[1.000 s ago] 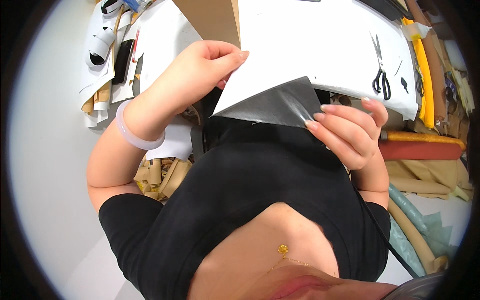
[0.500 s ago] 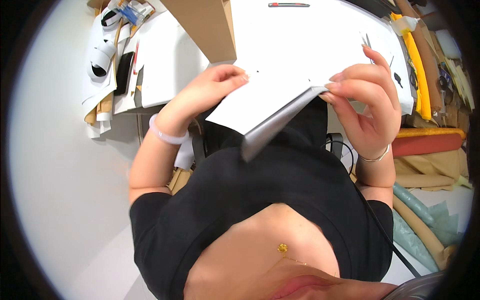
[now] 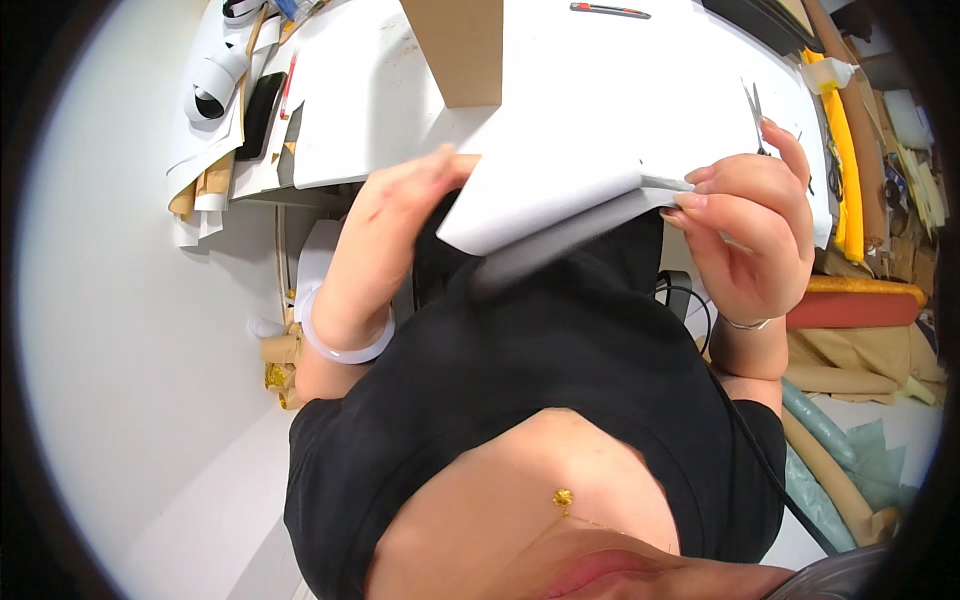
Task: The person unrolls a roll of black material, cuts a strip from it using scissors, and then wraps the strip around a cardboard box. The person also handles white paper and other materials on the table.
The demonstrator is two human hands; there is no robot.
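Observation:
A white sheet [image 3: 550, 195] with a grey layer [image 3: 590, 228] along its near side is held up over the table's front edge, before my body. At its right corner, white and grey part slightly. My right hand [image 3: 755, 220] pinches that corner between thumb and fingertips, its little finger raised. My left hand [image 3: 405, 195] is at the sheet's left edge. Motion blurs it, and its fingers are partly hidden behind the sheet, so I cannot tell whether they grip it. The grey layer's left end is also blurred.
On the white table [image 3: 350, 130] stands a tall brown board-like piece [image 3: 460, 55]. A red-and-black utility knife [image 3: 610, 10] lies at the back, scissors [image 3: 755, 110] to the right. A black phone [image 3: 262, 115] and white curled strips [image 3: 218, 75] are at left, yellow material [image 3: 843, 160] at right.
My left hand has moved from the sheet's upper left edge to nearer its left corner, partly behind it. The sheet has shifted slightly right and bends more. The right hand keeps its pinch.

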